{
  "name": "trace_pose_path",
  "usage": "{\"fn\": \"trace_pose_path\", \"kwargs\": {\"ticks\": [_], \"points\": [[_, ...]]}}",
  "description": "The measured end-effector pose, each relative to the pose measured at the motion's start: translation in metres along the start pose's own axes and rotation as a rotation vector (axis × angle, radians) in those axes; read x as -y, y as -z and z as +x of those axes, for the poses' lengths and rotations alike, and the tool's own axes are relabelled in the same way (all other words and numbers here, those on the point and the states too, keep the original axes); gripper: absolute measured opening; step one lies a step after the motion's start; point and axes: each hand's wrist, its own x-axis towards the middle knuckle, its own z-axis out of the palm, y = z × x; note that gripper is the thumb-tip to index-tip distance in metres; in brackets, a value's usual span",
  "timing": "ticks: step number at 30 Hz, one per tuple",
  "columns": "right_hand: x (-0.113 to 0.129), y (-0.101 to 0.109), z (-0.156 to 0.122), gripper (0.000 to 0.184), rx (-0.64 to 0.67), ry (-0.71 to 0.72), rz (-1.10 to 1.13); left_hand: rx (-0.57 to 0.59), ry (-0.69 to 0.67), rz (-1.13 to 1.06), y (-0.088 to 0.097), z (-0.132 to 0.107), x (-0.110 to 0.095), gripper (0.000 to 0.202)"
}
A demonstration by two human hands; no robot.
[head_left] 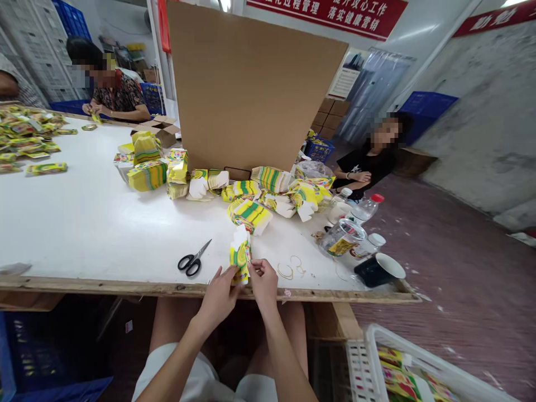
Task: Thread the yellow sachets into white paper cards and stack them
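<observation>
At the table's near edge I hold a small yellow and green carton (240, 255) with white flaps at its far end. My left hand (221, 289) grips its lower left side, fingers closed. On its right edge, my right hand (263, 279) pinches with thumb and fingers. Just beyond the carton lies a bundle of flat cartons (249, 216), striped yellow and green. Black-handled scissors (194, 261) rest to the left of my hands. To the right, a few thin rubber bands (286, 272) lie on the white tabletop (125, 234).
A large cardboard sheet (255, 84) stands behind more carton bundles (147, 174). Bottles, a clear jar (341, 237) and a dark mug (379, 270) stand at the right edge. A white basket (402, 340) is below right. One person (121, 92) sits far left, another (372, 162) right.
</observation>
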Motion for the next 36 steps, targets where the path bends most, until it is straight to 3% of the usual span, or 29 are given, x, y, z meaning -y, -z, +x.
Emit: {"fn": "trace_pose_path", "kwargs": {"ticks": [6,9,11,13,17,20,24,27,33,36], "points": [[0.009,0.024,-0.032,0.035,0.052,-0.139,0.360,-0.073,0.102,-0.427,0.017,-0.008,-0.022,0.043],[0.014,0.032,-0.057,0.032,0.109,-0.212,0.460,0.096,0.221,-0.835,0.013,-0.014,-0.035,0.045],[0.018,0.034,-0.070,0.030,0.132,-0.241,0.495,0.215,0.281,-0.981,0.008,-0.017,-0.041,0.044],[0.022,0.037,-0.076,0.029,0.129,-0.249,0.512,0.242,0.311,-1.024,0.003,-0.019,-0.045,0.041],[0.031,0.041,-0.081,0.028,0.165,-0.217,0.464,0.175,0.336,-1.039,-0.007,-0.025,-0.047,0.033],[0.037,0.042,-0.082,0.031,0.216,-0.189,0.439,0.228,0.352,-1.038,-0.009,-0.030,-0.047,0.033],[0.039,0.043,-0.086,0.031,0.284,-0.257,0.546,0.317,0.306,-1.045,-0.003,-0.034,-0.047,0.047],[0.039,0.042,-0.089,0.034,0.321,-0.285,0.569,0.381,0.282,-1.045,0.000,-0.034,-0.048,0.041],[0.036,0.041,-0.091,0.032,0.147,-0.221,0.485,0.258,0.297,-1.030,-0.005,-0.032,-0.049,0.038],[0.039,0.046,-0.092,0.035,0.126,-0.185,0.369,0.186,0.343,-1.025,-0.009,-0.032,-0.048,0.035]]}}
